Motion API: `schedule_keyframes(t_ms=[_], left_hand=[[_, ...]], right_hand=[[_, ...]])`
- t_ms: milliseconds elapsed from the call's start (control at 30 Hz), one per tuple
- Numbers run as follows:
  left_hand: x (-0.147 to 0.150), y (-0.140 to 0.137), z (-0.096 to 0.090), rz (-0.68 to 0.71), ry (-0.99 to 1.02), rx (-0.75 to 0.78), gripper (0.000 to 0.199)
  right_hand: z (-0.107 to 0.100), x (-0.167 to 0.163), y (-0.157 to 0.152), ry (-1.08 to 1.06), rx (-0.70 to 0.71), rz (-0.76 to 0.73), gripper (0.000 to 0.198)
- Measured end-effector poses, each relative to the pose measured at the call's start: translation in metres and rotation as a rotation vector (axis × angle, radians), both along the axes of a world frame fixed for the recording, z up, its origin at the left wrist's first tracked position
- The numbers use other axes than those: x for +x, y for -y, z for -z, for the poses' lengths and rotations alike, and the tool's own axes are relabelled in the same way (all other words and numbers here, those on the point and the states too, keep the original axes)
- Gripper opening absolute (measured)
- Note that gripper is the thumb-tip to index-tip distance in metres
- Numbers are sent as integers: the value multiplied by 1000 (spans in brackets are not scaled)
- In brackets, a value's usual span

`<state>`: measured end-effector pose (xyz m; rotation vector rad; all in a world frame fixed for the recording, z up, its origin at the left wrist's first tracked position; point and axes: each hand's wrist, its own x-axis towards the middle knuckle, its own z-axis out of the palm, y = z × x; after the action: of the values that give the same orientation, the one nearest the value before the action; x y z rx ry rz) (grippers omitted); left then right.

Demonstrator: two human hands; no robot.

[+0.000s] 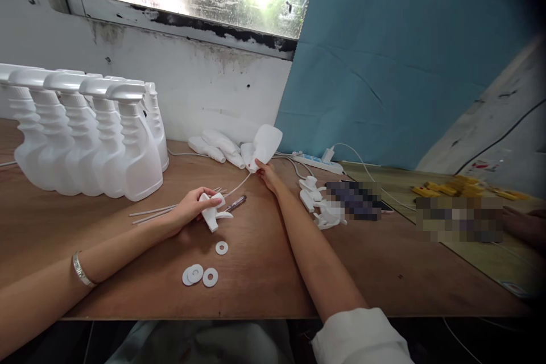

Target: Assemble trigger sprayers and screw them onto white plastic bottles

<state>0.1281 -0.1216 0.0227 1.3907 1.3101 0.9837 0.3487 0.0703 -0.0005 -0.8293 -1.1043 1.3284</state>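
Note:
My left hand (191, 207) is closed on a white trigger spray head (210, 218), its nozzle end pointing down toward me. From this head a thin white dip tube (239, 183) runs up to the neck of a white plastic bottle (267, 143). Fingers of my right hand (267, 175) grip that bottle at the neck, tilted with its base up; whether the tube's tip is inside cannot be made out. Under my left hand and beside it lie loose tubes (153, 215) and a pen (236, 203). Several flat white washers (210, 277) rest nearer me.
Assembled spray bottles (140, 159) stand in rows at left. More white bottles (222, 145) lie by the wall. Right of my arm are loose spray heads (328, 213), a power strip (318, 162) with cables and a phone (386, 207). Yellow items (463, 185) and another person's hand (522, 224) are far right.

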Motion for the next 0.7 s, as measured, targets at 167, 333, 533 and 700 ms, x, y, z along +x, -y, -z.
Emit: schedule_keyframes(t_ms=[167,333,533,700], left_hand=[[-6,-11,3,-106,434,-92,35],[-7,-14,3,-176,542,-130,20],[-3,-8,-2,-177,553,-144,21],[-8,-13,3,-209,561,-117,23]], right_hand=[[0,-7,9,-23,6,-48,23],[-1,-33,46,-48,0,-227,32],[-1,-65,91,-78,-32,-385,36],[1,-76,109,-125,-43,-491,36]])
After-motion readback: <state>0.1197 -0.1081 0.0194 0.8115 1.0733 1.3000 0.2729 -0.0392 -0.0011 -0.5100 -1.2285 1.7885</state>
